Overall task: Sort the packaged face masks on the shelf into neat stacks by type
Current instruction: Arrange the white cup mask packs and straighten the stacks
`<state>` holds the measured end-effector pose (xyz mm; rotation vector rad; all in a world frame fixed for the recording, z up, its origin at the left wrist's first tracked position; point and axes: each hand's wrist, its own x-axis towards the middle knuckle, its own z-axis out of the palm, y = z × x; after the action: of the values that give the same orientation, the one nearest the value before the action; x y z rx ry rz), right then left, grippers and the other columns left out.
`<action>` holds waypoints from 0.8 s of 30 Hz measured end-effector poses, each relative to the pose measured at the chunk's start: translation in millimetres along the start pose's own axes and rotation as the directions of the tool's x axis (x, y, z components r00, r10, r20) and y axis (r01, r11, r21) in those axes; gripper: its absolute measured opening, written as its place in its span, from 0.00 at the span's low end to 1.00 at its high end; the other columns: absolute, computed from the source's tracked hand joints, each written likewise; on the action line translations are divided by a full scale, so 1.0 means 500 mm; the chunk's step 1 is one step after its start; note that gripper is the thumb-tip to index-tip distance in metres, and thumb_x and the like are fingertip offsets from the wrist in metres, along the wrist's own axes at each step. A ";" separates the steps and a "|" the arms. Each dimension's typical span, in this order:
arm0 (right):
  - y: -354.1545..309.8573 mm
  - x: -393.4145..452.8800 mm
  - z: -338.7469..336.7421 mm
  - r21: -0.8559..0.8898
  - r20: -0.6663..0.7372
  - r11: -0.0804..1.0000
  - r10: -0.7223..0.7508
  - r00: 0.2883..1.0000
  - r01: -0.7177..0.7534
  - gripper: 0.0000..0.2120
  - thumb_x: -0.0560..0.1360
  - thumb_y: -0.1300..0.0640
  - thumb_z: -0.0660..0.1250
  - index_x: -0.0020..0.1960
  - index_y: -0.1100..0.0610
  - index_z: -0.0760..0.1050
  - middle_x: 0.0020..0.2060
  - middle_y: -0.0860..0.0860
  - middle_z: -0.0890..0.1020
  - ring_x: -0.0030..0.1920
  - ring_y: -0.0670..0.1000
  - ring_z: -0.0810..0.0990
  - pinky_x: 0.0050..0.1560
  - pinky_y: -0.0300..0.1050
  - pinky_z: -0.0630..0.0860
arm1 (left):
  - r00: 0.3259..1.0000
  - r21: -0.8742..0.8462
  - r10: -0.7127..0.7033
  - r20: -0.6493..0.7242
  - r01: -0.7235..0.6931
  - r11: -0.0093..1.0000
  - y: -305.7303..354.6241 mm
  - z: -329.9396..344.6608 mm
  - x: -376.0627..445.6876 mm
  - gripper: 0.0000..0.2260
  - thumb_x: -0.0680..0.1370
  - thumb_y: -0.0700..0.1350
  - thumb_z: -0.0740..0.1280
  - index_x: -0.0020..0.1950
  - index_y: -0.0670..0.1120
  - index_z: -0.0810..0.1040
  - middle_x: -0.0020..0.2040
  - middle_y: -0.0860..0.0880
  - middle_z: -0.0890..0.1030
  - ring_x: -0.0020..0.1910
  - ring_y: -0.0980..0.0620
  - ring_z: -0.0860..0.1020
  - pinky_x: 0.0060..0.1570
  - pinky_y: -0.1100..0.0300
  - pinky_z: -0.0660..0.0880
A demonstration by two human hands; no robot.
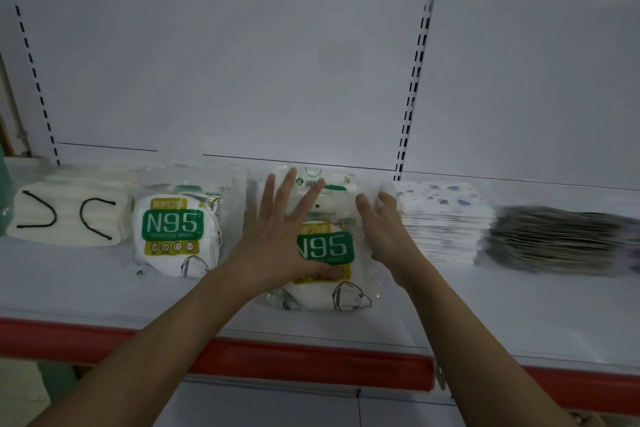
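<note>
Head view shows left hand (277,239) flat and spread on the N95 pack (329,253), right hand (384,229) loosely open beside it; slick bags could slide askew.

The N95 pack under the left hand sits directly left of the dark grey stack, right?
Not quite. In the head view the N95 pack under the left hand sits directly left of the white patterned stack; the dark grey stack lies beyond that.

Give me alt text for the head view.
Left hand rests flat on the middle N95 pack while the right hand touches its right edge. Other mask stacks line the white shelf on both sides.
</note>
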<state>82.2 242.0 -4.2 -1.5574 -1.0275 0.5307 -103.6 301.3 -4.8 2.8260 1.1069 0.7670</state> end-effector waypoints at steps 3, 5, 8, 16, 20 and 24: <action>-0.008 -0.002 0.015 -0.030 -0.053 1.000 0.005 0.999 -0.007 0.46 0.66 0.25 0.55 0.77 0.47 0.54 0.75 0.57 0.63 0.70 0.61 0.70 0.66 0.65 0.71 | 0.985 -0.196 -0.171 0.019 0.172 0.965 0.007 0.014 -0.001 0.61 0.52 0.78 0.67 0.70 0.71 0.27 0.76 0.55 0.25 0.79 0.42 0.34 0.76 0.36 0.49; -0.013 -0.004 0.023 -0.107 -0.096 0.993 -0.052 0.994 0.042 0.40 0.69 0.28 0.58 0.74 0.47 0.57 0.72 0.56 0.64 0.65 0.60 0.73 0.62 0.64 0.75 | 0.960 -0.359 -0.268 0.086 0.280 0.890 0.003 0.020 0.004 0.64 0.56 0.70 0.77 0.74 0.68 0.31 0.79 0.51 0.31 0.80 0.44 0.46 0.76 0.42 0.56; -0.022 -0.009 0.038 -0.333 -0.122 0.922 -0.248 0.961 0.196 0.30 0.75 0.39 0.66 0.73 0.44 0.60 0.60 0.48 0.63 0.57 0.52 0.72 0.54 0.55 0.80 | 0.963 -0.507 -0.248 0.107 0.268 0.819 0.002 0.025 0.012 0.65 0.59 0.59 0.82 0.79 0.61 0.35 0.80 0.46 0.48 0.66 0.56 0.66 0.64 0.59 0.64; -0.084 0.028 0.018 -0.369 -0.038 0.910 -0.220 0.975 0.191 0.10 0.77 0.50 0.68 0.52 0.56 0.82 0.44 0.50 0.83 0.42 0.50 0.83 0.44 0.47 0.82 | 0.988 -0.560 -0.149 -0.046 0.098 0.823 0.005 0.026 0.004 0.59 0.64 0.48 0.83 0.80 0.59 0.43 0.76 0.50 0.52 0.54 0.66 0.63 0.45 0.87 0.61; -0.084 0.028 0.028 -0.409 -0.014 0.898 -0.185 0.983 0.163 0.16 0.76 0.48 0.64 0.47 0.60 0.81 0.43 0.59 0.83 0.42 0.54 0.81 0.47 0.52 0.80 | 0.990 -0.504 -0.141 -0.020 0.112 0.856 -0.001 0.015 0.023 0.54 0.66 0.51 0.82 0.80 0.60 0.47 0.77 0.51 0.48 0.61 0.58 0.65 0.38 0.85 0.65; -0.074 0.011 0.030 -0.468 -0.046 0.865 -0.229 0.972 0.182 0.23 0.77 0.41 0.63 0.67 0.53 0.73 0.63 0.53 0.70 0.63 0.56 0.70 0.62 0.55 0.73 | 0.992 -0.503 -0.128 0.000 0.111 0.857 -0.007 0.013 0.002 0.55 0.64 0.53 0.82 0.79 0.62 0.48 0.77 0.52 0.47 0.62 0.61 0.61 0.49 0.79 0.62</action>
<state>61.4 254.1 27.8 -1.8362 -1.2874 0.0518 -102.3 305.4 -10.6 2.2946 0.9068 0.9328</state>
